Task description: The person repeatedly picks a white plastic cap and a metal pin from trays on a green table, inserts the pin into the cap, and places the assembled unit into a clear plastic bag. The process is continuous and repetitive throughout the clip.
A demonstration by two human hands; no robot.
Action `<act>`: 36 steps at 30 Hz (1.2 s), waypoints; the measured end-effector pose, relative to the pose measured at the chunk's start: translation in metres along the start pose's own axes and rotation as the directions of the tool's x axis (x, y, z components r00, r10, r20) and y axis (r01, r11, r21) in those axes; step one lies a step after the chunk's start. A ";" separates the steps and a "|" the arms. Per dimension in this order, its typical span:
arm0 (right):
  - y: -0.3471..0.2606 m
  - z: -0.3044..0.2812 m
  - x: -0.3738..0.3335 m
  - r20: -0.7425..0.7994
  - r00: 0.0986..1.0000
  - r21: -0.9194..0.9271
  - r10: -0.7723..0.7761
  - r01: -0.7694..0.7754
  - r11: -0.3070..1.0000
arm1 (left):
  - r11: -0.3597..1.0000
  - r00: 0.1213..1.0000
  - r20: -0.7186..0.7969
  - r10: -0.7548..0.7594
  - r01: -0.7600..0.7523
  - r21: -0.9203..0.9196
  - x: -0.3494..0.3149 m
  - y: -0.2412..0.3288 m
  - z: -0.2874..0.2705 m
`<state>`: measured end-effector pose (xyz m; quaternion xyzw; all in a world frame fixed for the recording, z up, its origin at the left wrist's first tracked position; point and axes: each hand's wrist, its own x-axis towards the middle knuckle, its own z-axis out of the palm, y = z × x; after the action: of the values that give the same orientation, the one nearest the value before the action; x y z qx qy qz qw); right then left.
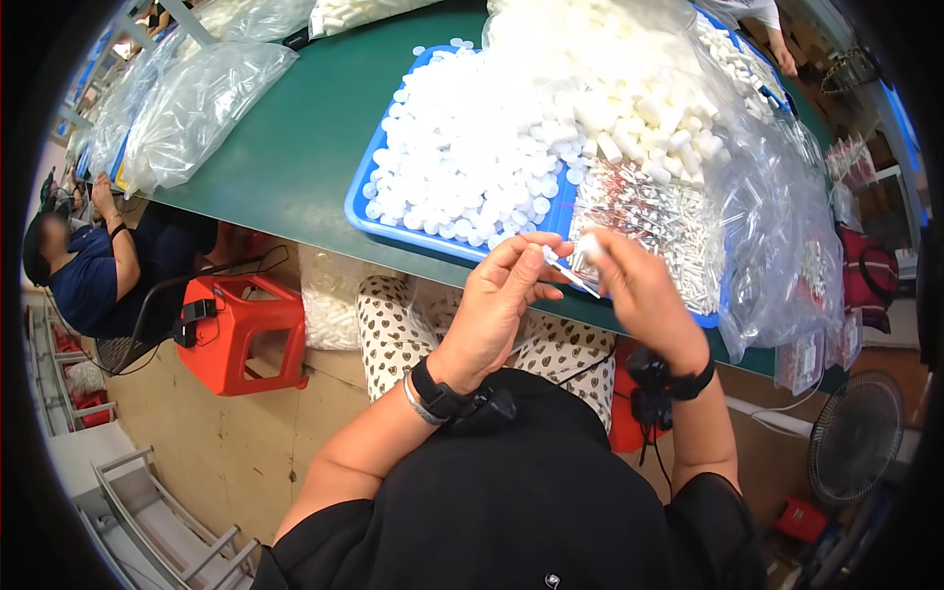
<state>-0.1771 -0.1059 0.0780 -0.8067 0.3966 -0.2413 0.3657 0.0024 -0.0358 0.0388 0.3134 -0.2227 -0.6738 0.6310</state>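
Note:
My left hand (495,310) pinches a thin white stick (576,280) with a small white piece at its upper end, just over the near edge of the table. Close beside it, my right hand (644,295) is closed round a white rounded piece (592,246), blurred and partly hidden by the fingers. Beyond the left hand, a blue tray (356,208) holds a heap of small translucent white caps (457,147). Beyond the right hand lie many slim white and reddish sticks (644,211), with cream foam-like cylinders (644,113) piled behind them.
Clear plastic bags lie on the green table (285,147), one bag (202,108) at far left and another bag (777,226) at right. A red stool (241,329) stands at left near a seated person (93,256). A black fan (855,438) is at lower right.

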 end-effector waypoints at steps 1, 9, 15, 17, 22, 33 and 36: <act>0.000 0.006 -0.008 0.034 0.999 0.050 -0.003 0.001 0.999 | 1.000 1.000 0.017 -0.010 0.009 0.030 0.000 -0.003 0.000; 0.008 0.006 -0.034 0.334 0.896 0.614 0.293 -0.443 0.654 | 0.957 0.998 0.058 0.008 -0.025 0.290 -0.007 -0.016 0.003; 0.014 0.010 -0.038 0.206 0.939 0.476 0.276 -0.343 0.810 | 0.941 0.996 0.042 -0.079 0.061 0.334 -0.011 -0.019 -0.006; 0.021 0.009 -0.041 0.252 0.921 0.434 0.297 -0.382 0.816 | 0.937 0.994 0.044 -0.099 0.079 0.339 -0.014 -0.021 -0.005; 0.006 0.005 -0.040 0.302 0.905 0.385 0.299 -0.403 0.830 | 0.946 0.985 0.078 -0.151 0.121 0.302 -0.014 -0.019 -0.005; 0.024 0.007 -0.045 0.482 0.837 0.728 0.260 -0.548 0.412 | 0.930 0.943 0.026 -0.332 0.323 0.178 -0.014 -0.020 -0.003; 0.025 0.005 -0.046 0.515 0.815 0.759 0.266 -0.578 0.300 | 0.930 0.945 0.044 -0.323 0.308 0.198 -0.015 -0.022 -0.004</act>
<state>-0.2120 -0.0768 0.0505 -0.3764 0.3476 -0.1843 0.8388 -0.0106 -0.0183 0.0227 0.3775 -0.2559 -0.7538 0.4731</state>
